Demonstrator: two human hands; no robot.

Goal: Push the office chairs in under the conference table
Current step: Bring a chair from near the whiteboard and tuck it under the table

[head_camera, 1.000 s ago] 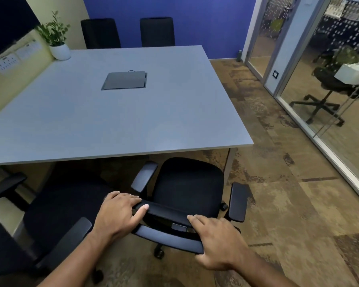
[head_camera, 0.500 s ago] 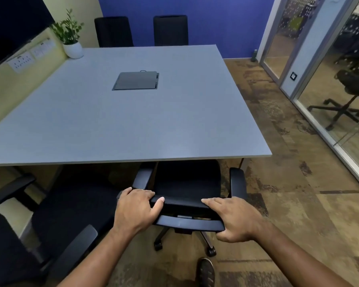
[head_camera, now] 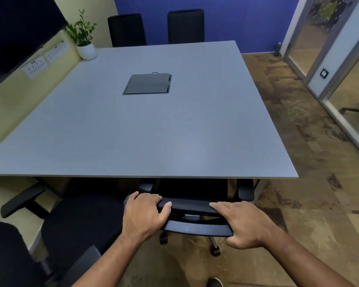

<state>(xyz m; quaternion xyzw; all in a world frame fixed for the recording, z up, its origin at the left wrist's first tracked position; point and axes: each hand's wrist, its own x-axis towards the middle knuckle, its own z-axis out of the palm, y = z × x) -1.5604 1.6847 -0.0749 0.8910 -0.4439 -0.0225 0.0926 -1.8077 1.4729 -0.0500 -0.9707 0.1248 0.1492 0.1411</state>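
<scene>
A black office chair point(head_camera: 192, 206) stands at the near edge of the grey conference table point(head_camera: 153, 129), its seat and armrests mostly hidden under the tabletop. My left hand point(head_camera: 144, 214) grips the left end of its backrest top and my right hand point(head_camera: 244, 223) grips the right end. A second black office chair point(head_camera: 71, 226) sits to the left, pulled out from the table, seat and armrests in full view.
Two more black chairs point(head_camera: 126, 30) stand tucked in at the table's far side. A potted plant point(head_camera: 85, 40) sits at the far left corner, a cable box lid point(head_camera: 147, 83) mid-table. Glass partition point(head_camera: 340, 79) on the right; brown carpet between. My shoe point(head_camera: 215, 282) shows at bottom.
The chair in my hands has rolled forward and straightened, its seat and armrests sliding under the tabletop. Both hands stayed on the backrest and I stepped closer to the table.
</scene>
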